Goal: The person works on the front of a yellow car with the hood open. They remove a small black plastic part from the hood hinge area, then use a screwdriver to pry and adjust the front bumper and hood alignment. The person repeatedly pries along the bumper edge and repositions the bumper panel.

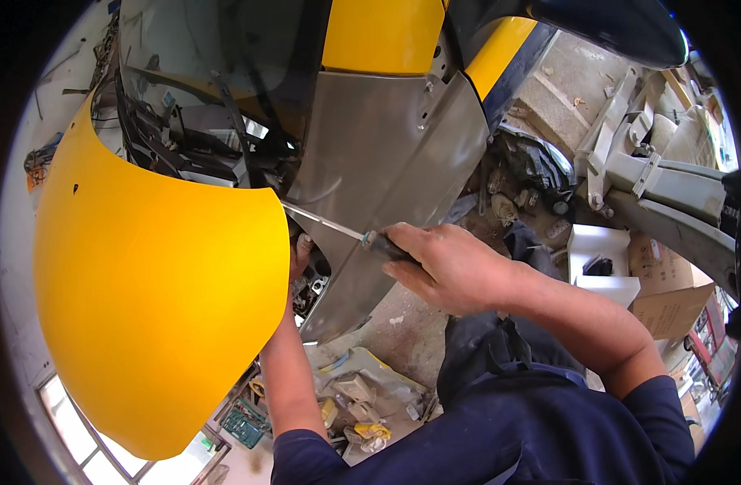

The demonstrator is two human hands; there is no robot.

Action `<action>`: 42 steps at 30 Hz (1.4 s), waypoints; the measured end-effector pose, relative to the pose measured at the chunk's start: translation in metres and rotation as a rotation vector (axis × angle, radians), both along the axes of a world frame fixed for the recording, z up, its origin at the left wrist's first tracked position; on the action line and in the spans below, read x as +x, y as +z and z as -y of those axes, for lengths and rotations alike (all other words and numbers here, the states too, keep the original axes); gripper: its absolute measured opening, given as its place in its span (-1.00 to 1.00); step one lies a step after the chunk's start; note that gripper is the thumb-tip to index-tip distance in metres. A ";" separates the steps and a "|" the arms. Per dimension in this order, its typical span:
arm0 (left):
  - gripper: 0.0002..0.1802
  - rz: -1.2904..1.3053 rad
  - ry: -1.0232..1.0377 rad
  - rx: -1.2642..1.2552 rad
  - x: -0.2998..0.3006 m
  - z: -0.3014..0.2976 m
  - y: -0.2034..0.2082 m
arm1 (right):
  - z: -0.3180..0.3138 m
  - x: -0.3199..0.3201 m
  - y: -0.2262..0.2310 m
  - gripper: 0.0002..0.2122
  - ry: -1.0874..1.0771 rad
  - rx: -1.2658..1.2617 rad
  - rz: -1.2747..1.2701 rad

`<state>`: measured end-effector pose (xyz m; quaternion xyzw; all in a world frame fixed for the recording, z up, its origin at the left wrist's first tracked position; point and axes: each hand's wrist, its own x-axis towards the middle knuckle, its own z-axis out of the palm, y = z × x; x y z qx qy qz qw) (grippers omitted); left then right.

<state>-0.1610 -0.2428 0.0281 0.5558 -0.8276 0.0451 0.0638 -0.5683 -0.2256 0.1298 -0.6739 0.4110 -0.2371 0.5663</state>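
Note:
My right hand (447, 267) is closed around the dark handle of a screwdriver (326, 222). Its long metal shaft points left, and the tip reaches the corner of a yellow car hood (160, 283), by the gap beside a bare grey fender (387, 153). My left hand (301, 257) is under the hood's right edge, near the opening to the engine bay. Only part of it shows, with a finger or thumb pointing up; the hood hides the rest, so I cannot tell whether it grips anything.
Behind the hood is the windshield (217, 40), and a yellow door panel (383, 36) adjoins the fender. A dark side mirror (621, 28) juts out at the upper right. Cardboard boxes (669, 295), metal parts (621, 129) and a green tool case (243, 422) lie around the floor.

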 end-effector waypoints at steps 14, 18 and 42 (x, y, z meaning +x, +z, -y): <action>-0.08 0.191 0.162 0.198 -0.004 0.011 0.014 | 0.001 -0.001 0.006 -0.69 0.013 0.061 0.004; -0.08 0.185 0.149 0.125 -0.010 0.006 0.015 | 0.001 0.000 0.006 -0.70 0.016 0.045 0.004; -0.06 0.176 0.133 -0.009 -0.020 0.001 0.011 | -0.007 0.006 0.009 -0.67 -0.058 -0.205 -0.118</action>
